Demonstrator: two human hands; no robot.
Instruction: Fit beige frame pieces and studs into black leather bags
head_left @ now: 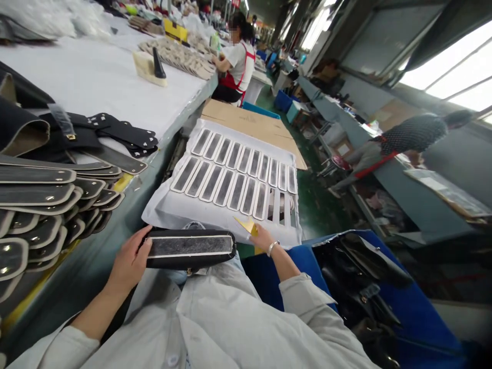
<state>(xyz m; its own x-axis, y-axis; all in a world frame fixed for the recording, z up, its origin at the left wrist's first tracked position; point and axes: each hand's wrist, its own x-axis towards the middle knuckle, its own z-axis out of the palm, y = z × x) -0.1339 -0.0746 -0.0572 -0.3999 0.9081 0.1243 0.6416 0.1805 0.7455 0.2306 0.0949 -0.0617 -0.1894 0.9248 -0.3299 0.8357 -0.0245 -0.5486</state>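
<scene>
My left hand (131, 257) grips the left end of a black bag (172, 263), thumb on top. A long grey strip with a pale border runs along the bag's upturned face, and a small metal fitting hangs below it. Between the fingers of my right hand (263, 239) is a flat yellow scraper (246, 224), its thin edge pointing left. That hand is just right of the bag and apart from it. In front of me, rows of grey pale-edged panels (215, 183) lie on a white sheet (159, 207).
Black straps and stacked leather pieces (34, 195) cover the left table's near edge. A blue bin (418, 312) of black bags stands at my right. Beyond the sheet lies cardboard (249, 123). One person (240, 61) sits ahead; another (407, 138) bends at the right bench.
</scene>
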